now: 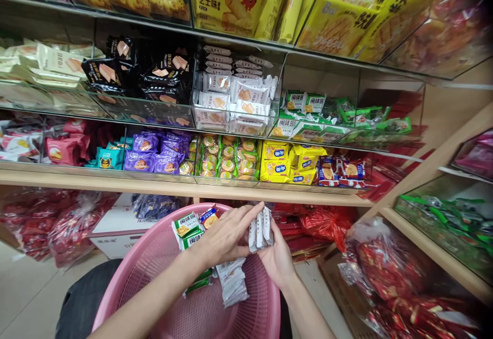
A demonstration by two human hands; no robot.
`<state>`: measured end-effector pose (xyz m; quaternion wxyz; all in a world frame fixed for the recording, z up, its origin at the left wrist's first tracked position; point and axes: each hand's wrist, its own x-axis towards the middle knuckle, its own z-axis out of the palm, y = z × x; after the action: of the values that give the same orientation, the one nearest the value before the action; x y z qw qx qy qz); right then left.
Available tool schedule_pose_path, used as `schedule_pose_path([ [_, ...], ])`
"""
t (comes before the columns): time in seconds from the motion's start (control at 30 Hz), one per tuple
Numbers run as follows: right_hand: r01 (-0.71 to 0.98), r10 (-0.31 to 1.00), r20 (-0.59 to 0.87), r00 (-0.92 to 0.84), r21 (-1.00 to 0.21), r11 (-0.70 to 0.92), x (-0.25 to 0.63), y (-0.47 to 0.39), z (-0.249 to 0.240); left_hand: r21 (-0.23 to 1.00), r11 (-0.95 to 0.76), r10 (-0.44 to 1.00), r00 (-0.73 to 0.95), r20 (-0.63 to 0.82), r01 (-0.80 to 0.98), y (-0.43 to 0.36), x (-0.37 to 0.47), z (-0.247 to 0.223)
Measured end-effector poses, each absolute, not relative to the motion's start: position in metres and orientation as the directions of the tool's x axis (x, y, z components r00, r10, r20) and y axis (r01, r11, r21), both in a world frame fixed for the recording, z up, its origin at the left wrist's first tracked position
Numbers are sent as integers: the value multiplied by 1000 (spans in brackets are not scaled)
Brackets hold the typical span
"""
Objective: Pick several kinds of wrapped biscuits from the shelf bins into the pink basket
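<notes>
We have a small stack of white pkts [260,228] up over the far right edge of the pink basket [148,262], gripped btwn both hands: our left hand [230,232] curls over the top and left side, our right hand [278,257] closes on the right side. The stack looks squared up, pkts on edge, touching, not set down anywhere yet.

Progress, as far as we can judge: partway. More loose white pkts [233,283] lie in the basket below our hands, so this sort isn't finished w/. Green-white pkts [187,223] and a blue-red pkt [209,218] sit nr the basket's far edge, neither in hand, so those look untouched for now. Basket's near part shows mostly bare mesh; our left arm hides some, so no exact qty.

On the shelf [215,191], matching sorts are in place: white pkts stacked in a mid-tier compartment, green-white ones twd that tier's right end, blue-red ones nr the right end of the tier below, just above the front edge. Those compartments look well stocked, tho we can't tell if any count is complete.
</notes>
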<state>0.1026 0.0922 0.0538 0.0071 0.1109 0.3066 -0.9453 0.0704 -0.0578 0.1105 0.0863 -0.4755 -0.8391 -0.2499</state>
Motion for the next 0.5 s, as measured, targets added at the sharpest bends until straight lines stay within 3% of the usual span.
schedule_pose_path([
  [0.33,78,48,-190,-981,-605,-792,104,90,52,403,465,727,-600,334,788,-57,64,101],
  [0.5,-35,189,-174,-966,-639,-769,102,89,48,600,455,637,-711,297,658,-48,74,107],
])
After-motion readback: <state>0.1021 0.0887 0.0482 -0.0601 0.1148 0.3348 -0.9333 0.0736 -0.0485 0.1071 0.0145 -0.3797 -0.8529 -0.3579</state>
